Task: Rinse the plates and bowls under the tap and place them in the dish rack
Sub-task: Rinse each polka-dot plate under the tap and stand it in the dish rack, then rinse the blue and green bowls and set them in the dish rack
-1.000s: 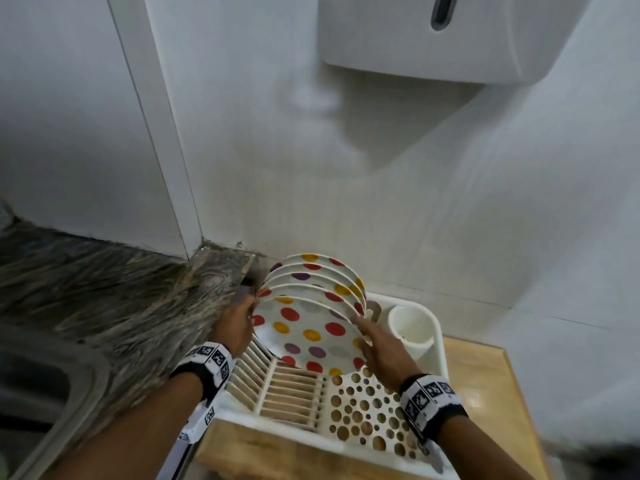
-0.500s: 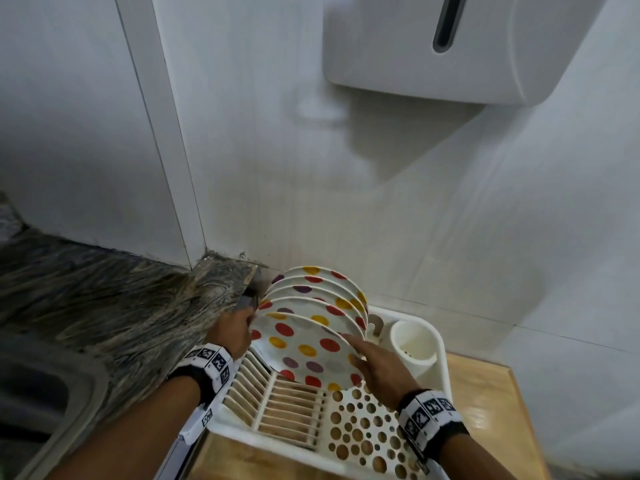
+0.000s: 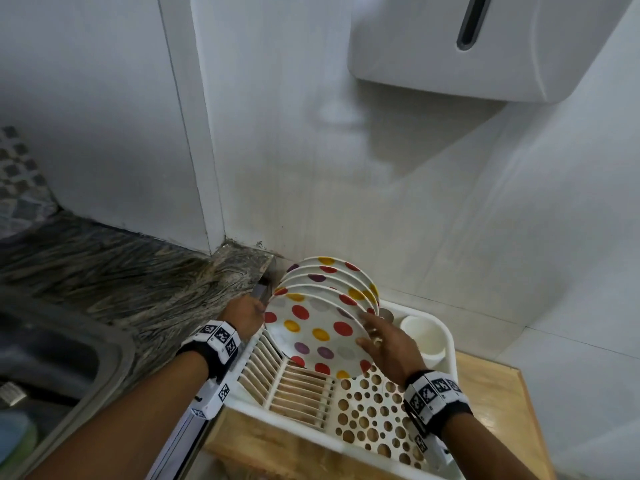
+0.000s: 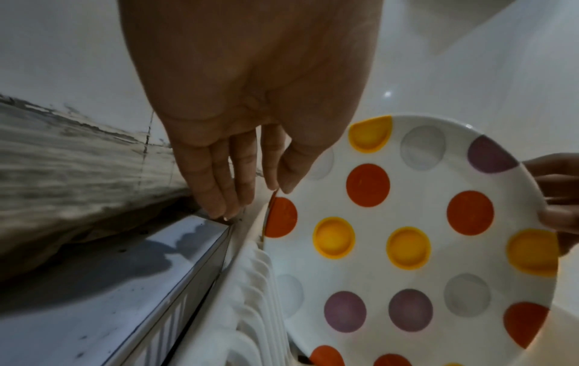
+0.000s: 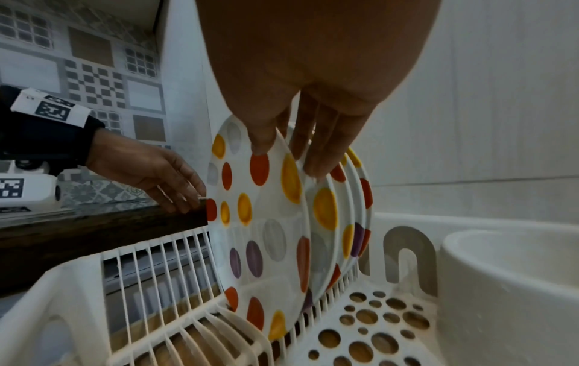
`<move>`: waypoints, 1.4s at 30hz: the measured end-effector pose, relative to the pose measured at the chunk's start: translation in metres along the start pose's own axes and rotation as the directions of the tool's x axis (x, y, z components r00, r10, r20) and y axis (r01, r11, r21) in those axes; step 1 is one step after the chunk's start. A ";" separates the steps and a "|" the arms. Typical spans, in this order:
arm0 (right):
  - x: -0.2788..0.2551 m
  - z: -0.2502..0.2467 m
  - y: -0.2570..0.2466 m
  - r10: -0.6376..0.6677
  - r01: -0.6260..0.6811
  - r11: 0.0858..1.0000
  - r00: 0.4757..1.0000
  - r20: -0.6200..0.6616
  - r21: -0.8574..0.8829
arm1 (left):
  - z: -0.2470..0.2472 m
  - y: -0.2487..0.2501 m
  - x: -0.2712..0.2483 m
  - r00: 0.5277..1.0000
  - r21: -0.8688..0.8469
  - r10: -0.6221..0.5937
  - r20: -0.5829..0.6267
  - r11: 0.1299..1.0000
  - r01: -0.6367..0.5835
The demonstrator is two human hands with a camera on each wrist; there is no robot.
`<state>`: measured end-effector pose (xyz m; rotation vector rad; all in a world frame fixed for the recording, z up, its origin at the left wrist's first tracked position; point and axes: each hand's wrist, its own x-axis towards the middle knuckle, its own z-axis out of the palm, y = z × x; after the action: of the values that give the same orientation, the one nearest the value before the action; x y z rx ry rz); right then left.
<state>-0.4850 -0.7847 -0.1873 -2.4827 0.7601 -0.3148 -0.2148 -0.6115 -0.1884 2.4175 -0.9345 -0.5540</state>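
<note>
Several white plates with coloured dots stand on edge in the white dish rack (image 3: 449, 344). The front plate (image 3: 318, 336) leans back toward the others, its lower edge in the rack's slots (image 5: 219, 319). My left hand (image 3: 247, 315) is at its left rim; the left wrist view shows thumb and forefinger (image 4: 277, 184) pinching the rim lightly. My right hand (image 3: 374, 336) holds the right rim. In the right wrist view its thumb (image 5: 261, 144) lies on the plate's face (image 5: 260, 235) and its fingers (image 5: 316, 163) reach behind.
A white cup holder (image 3: 422, 336) sits in the rack's far right corner. The rack stands on a wooden surface (image 3: 491, 403) beside a dark stone counter (image 3: 121, 278). A steel sink (image 3: 69, 358) lies at the left. A white dispenser (image 3: 485, 46) hangs on the wall above.
The front plate has tipped back toward the stacked plates and sunk into the slots. Both hands stayed on its rims; the view has lifted slightly.
</note>
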 end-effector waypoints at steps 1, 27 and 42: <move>0.001 -0.003 -0.005 -0.012 0.011 1.000 0.999 -0.047 -0.011 | -0.004 -0.003 -0.003 1.000 -0.015 -0.006 0.000 1.000 0.006; 0.131 0.266 -0.454 -0.421 0.219 0.905 0.593 0.686 0.366 | -0.182 -0.382 -0.210 0.789 -0.761 -0.552 -0.270 0.624 0.176; 0.123 0.433 -0.488 -0.173 0.252 0.965 0.406 0.897 0.072 | -0.118 -0.461 -0.203 0.495 -0.839 -0.868 0.033 0.245 0.485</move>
<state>-0.0078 -0.3319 -0.2770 -2.3022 -0.0388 0.9626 -0.0585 -0.1355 -0.3170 1.8173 0.6619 -0.4856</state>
